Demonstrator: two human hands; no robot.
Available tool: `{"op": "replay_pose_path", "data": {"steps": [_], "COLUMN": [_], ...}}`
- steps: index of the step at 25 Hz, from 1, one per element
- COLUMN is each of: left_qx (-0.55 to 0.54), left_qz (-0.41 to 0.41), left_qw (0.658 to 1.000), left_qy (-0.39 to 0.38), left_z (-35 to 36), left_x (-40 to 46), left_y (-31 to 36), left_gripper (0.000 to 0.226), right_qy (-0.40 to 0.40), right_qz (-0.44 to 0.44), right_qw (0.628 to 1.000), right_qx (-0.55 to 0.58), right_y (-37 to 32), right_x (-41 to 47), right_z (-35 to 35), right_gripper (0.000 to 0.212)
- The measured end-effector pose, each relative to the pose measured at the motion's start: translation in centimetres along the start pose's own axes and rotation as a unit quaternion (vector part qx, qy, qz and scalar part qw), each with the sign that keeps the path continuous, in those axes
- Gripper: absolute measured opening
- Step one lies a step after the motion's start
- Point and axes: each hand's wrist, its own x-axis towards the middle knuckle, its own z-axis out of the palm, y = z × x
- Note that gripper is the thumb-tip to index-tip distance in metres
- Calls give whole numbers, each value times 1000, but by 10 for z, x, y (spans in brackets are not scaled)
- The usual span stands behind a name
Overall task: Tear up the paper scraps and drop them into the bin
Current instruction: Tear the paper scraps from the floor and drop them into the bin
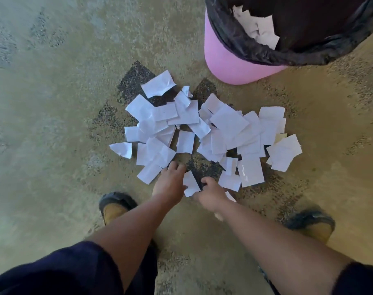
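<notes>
Several white paper scraps lie in a loose heap on the speckled floor. At the heap's near edge, both my hands hold one small white scrap between them. My left hand grips its left side and my right hand pinches its right side with curled fingers. A pink bin with a black liner stands at the upper right, beyond the heap. Torn white pieces lie inside it.
My two feet in tan shoes with dark toes stand on either side of my arms, the left one and the right one. Bare speckled floor stretches to the left of the heap.
</notes>
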Motion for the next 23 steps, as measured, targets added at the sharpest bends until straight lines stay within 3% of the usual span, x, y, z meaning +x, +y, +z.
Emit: {"op": "replay_pose_path", "data": {"steps": [4,8,13,16,18,21,23], "left_qx": [-97,-195,-408,-473,-477,-466,-498], "left_qz": [-32,-78,-185,-161,-126,-107,-140], "left_qw": [994,977,894,866,870,873,849], "left_qy": [31,46,-15,-14,23,96,110], "left_z": [6,13,11,-7,-26,-54,-71], "left_x": [5,2,-3,-7,-8,5,21], "left_y": [4,10,23,31,35,36,36], "left_gripper": [23,17,17,8,3,13,17], "right_qy": [13,-12,-42,-8,13,72,170], "right_qz": [42,45,14,-43,-110,-189,-206], "right_qw": [997,993,981,984,982,978,963], "right_qx": [68,105,186,173,154,53,-30], "right_y": [3,12,9,-8,-20,-39,-51], "right_x": [13,22,19,8,-1,-15,-15], "right_z": [7,7,15,13,0,-31,-54], "right_gripper": [58,47,19,18,12,13,36]}}
